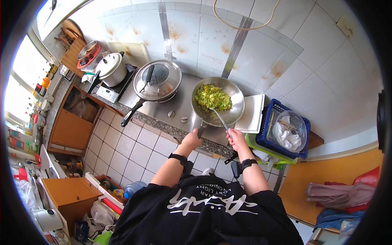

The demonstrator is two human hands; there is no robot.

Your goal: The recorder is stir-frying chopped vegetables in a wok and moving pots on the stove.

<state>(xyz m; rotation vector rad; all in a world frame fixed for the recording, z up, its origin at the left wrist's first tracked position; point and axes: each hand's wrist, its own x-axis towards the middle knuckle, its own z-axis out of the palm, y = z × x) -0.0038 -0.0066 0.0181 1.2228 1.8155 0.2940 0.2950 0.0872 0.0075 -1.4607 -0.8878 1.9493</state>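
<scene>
A steel wok (235,107) sits on the right side of the stove. Chopped green and yellow food (214,97) lies in it, mostly towards its left and back. My left hand (192,140) is closed around the wok's dark handle at the front. In my right hand (237,139) is the long handle of a metal spatula (221,118), whose head is partly hidden in the food. To the left stands a second pan with a domed lid (174,76), its black handle (132,113) reaching over the counter's front edge.
A pressure cooker (114,73) stands on an induction cooker (107,93) at the left. Right of the wok are a white tray (258,113) and a blue plastic basket (263,139) holding a clear bowl with bags. Stove knobs (183,119) and the granite counter edge (159,122) lie in front.
</scene>
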